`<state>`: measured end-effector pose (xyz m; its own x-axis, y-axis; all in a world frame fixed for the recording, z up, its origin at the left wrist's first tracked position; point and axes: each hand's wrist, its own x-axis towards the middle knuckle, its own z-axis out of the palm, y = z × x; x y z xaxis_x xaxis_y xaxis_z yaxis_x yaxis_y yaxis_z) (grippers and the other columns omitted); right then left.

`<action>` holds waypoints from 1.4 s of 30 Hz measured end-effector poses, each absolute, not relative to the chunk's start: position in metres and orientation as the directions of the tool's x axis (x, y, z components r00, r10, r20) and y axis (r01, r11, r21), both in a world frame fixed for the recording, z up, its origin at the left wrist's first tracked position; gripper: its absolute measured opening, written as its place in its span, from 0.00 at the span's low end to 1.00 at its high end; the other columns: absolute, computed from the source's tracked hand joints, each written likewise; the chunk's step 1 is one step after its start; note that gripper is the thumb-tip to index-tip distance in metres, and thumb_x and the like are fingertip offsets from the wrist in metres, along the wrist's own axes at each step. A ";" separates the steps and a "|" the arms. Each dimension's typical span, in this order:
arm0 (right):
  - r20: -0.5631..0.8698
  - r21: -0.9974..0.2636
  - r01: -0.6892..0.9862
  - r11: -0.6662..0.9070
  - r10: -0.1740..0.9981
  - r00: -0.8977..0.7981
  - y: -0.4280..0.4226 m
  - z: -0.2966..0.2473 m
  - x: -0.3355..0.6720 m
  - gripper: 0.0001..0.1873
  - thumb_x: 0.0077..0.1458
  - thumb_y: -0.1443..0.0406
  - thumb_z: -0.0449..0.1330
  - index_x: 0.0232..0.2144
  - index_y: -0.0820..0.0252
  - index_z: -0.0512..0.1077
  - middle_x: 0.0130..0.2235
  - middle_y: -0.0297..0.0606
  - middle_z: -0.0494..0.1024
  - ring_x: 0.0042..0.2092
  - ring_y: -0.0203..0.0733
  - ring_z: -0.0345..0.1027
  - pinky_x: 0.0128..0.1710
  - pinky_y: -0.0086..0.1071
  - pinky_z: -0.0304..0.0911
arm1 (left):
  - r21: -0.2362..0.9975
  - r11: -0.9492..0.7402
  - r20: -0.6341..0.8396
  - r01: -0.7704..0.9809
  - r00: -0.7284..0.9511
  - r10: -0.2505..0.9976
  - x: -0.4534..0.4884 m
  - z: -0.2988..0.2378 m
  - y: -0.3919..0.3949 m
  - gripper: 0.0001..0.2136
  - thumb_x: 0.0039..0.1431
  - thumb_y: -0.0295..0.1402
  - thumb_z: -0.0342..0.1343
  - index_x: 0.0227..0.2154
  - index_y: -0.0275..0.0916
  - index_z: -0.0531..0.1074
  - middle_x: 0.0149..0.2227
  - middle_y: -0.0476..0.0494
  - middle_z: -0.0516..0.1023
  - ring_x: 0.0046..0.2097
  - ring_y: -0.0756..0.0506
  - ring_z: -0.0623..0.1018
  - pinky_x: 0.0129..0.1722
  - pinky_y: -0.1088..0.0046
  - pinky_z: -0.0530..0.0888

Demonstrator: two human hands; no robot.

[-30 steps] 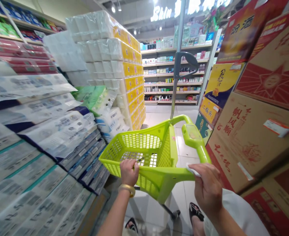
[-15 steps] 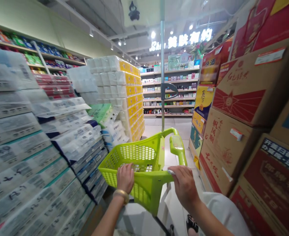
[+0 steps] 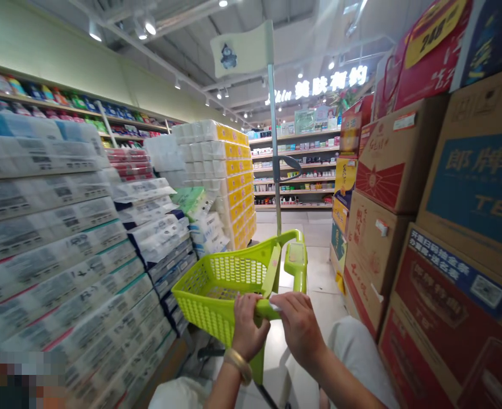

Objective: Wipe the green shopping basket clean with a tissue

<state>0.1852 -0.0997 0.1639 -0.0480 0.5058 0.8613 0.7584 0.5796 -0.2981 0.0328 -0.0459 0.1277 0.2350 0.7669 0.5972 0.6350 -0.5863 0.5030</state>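
A lime-green shopping cart (image 3: 216, 307) with a perforated basket stands before me, and no goods show inside it. My left hand (image 3: 248, 325), a gold bangle at its wrist, is closed over the rim near the handle's corner. Close beside it my right hand (image 3: 299, 326) is closed at the cart handle (image 3: 266, 309). A small white piece (image 3: 275, 305), perhaps tissue or paper, shows at the right fingertips. The handle carries a green panel (image 3: 295, 258). From the cart rises a pole (image 3: 273, 113) with a grey hook (image 3: 288, 166) and a pale flag (image 3: 241, 50).
Stacked tissue packs (image 3: 63, 227) line the left side, with yellow-and-white packs (image 3: 236, 182) farther ahead. Cardboard cartons (image 3: 382, 221) are piled along the right. Tiled floor (image 3: 314, 238) runs between them toward cosmetics shelves (image 3: 306, 165). A pixelated patch hides the lower left corner.
My left hand has slid right along the rim, closer to my right hand. My right hand has shifted slightly left. The view has tilted up, bringing the whole flag into sight.
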 end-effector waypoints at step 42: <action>0.859 -0.319 0.711 0.626 0.508 -0.063 -0.183 0.164 0.198 0.11 0.63 0.67 0.53 0.40 0.54 0.76 0.40 0.37 0.82 0.45 0.46 0.72 0.53 0.44 0.60 | 0.499 -0.561 0.597 0.661 0.208 0.775 0.044 0.133 -0.143 0.10 0.50 0.32 0.51 0.37 0.42 0.67 0.37 0.45 0.70 0.43 0.41 0.69 0.53 0.55 0.63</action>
<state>0.1980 -0.1834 0.1644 -0.0626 0.5084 0.8589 0.7114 0.6263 -0.3189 0.0435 -0.1432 0.1327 0.2078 0.7751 0.5967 0.6605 -0.5611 0.4989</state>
